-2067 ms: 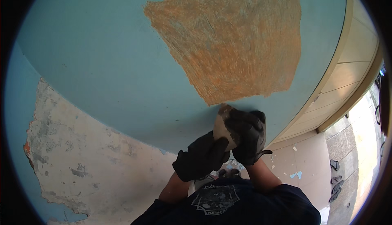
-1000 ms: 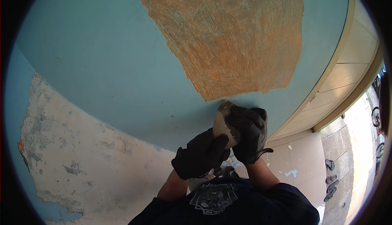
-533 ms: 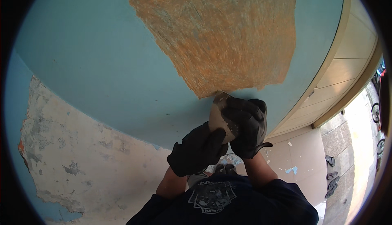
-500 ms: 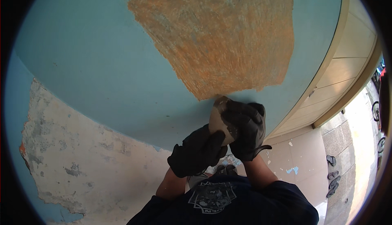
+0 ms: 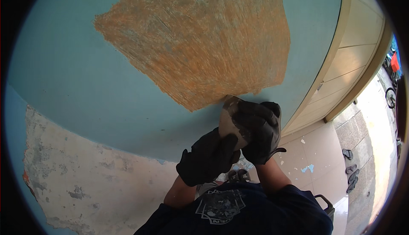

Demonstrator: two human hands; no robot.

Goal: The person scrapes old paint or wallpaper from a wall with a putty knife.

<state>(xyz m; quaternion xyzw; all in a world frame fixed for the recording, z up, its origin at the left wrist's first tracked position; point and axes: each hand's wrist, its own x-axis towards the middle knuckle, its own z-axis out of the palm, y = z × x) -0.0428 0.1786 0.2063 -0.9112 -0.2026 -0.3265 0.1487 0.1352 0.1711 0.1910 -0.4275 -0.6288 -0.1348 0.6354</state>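
Observation:
Both my hands wear black gloves and grip one flat, tan-grey scraper (image 5: pixel 228 126) with dark smears on it. My right hand (image 5: pixel 261 128) wraps round its right side, fingers folded over the upper part. Lower down, my left hand (image 5: pixel 211 155) pinches its bottom left portion with the thumb on top. The scraper's upper edge meets the blue painted wall (image 5: pixel 128 94) at the lower border of a rough orange-brown bared patch (image 5: pixel 204 43). Behind the gloves, the rest of the tool is hidden.
Lower left, the wall is bare and whitish with grey spots (image 5: pixel 85 171). A cream panelled door (image 5: pixel 341 73) stands at the right. Blue paint flakes (image 5: pixel 307 168) lie on the tiled floor. Several sandals (image 5: pixel 352 177) lie farther right. A dark chair-like frame (image 5: pixel 326 205) shows beside my shirt.
The view has shifted, so the bared patch sits farther left and the dark frame at lower right has appeared. Both hands still grip the scraper at the patch's lower border.

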